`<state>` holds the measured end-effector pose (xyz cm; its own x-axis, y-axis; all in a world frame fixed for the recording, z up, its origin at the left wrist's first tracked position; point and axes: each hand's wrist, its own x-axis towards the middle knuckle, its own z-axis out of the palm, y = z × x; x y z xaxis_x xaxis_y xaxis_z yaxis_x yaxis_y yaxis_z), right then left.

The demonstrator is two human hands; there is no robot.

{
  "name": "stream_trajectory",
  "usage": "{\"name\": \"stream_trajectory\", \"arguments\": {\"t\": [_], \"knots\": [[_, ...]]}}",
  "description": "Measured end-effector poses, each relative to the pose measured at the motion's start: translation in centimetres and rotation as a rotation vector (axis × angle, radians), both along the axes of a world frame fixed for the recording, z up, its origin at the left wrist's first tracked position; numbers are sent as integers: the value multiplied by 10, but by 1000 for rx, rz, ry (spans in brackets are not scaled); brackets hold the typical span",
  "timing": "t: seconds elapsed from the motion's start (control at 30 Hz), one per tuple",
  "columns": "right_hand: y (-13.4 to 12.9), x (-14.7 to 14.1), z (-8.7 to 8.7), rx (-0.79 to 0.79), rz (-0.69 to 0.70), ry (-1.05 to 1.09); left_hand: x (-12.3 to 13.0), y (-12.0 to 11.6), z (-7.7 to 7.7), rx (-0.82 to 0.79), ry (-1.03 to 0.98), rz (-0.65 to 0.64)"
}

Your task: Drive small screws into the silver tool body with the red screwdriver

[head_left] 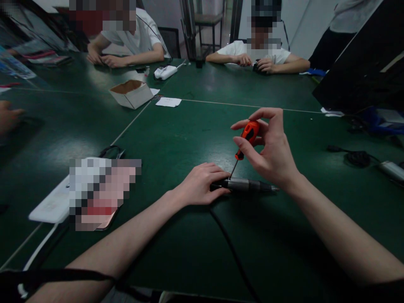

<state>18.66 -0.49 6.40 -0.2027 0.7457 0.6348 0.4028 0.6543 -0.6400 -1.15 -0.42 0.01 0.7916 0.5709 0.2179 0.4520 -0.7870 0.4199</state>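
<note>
A dark and silver pen-shaped tool [241, 184] lies on the green table [195, 139], with a black cable running from its left end toward the front edge. My left hand [205, 183] is closed around the tool's left end, pressing it to the table. Above it, my right hand [268, 147] has its fingers curved around the handle of an orange and black screwdriver [250, 132]. The screwdriver leans, its thin shaft pointing down, and its tip meets the tool's body just beside my left fingertips.
At left are a white power strip [47, 206] and a pinkish phone [109, 193]. Farther back stand an open box [134, 94] and a paper slip [168, 102]. Cables [356, 158] lie at right. Two people sit across the table; another person's hand [9, 118] is at far left.
</note>
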Motion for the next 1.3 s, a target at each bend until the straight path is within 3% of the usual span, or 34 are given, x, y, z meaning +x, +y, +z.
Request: {"name": "stream_trajectory", "arguments": {"t": [0.2,0.47,0.83,1.1,1.3], "knots": [[0,4,4,47,11,-164,-1,1,-2,-6,-2,-25],[2,1,-2,32,-62,38,0,0,0,11,-6,-2],[0,3,2,11,20,-138,-1,2,-3,-16,2,-23],[2,-1,-3,29,-52,26,0,0,1,-4,11,-1],[0,0,-1,5,-21,-26,0,0,0,-9,7,2]]}}
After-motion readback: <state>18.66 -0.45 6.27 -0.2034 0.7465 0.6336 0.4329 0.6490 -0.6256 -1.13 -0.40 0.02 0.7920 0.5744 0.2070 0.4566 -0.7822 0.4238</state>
